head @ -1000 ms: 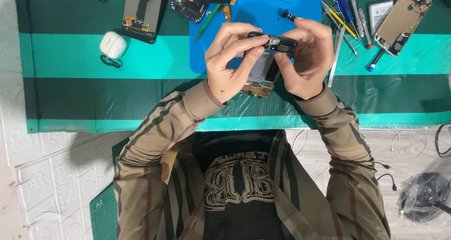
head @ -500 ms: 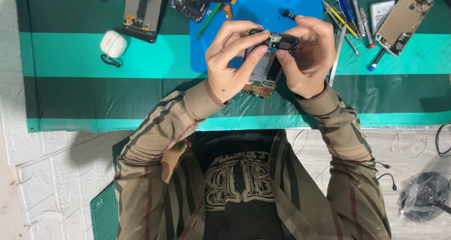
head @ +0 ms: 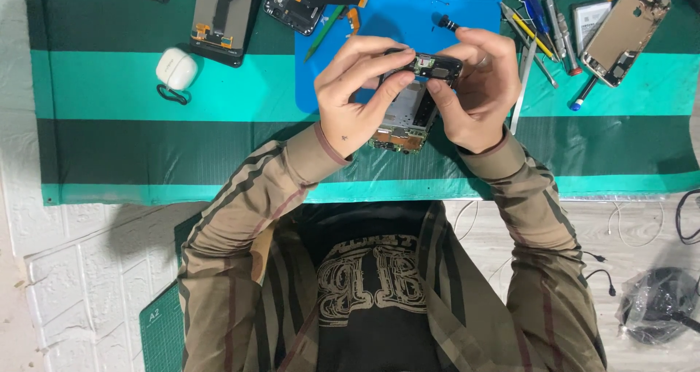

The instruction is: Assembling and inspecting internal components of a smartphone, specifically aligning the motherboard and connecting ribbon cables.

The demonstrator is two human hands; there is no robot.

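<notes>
I hold an opened smartphone body [head: 413, 106] with its circuit board exposed, above the blue work mat [head: 397, 22]. My left hand [head: 357, 95] grips its left side, fingertips pinching at the top edge. My right hand [head: 474, 88] holds the right side, thumb and fingers on the dark top end of the phone. The lower end of the phone shows a green-gold board between my wrists.
On the green striped table cover [head: 109, 88] lie a white earbud case [head: 176, 69], a detached phone screen [head: 222, 15], a dark phone part [head: 300, 0], several screwdrivers and tweezers [head: 539, 29], and a gold phone frame [head: 625, 22]. A bagged item [head: 656, 306] lies on the floor at right.
My hands and the phone have barely moved; the fingers have shifted slightly on the phone's top end.
</notes>
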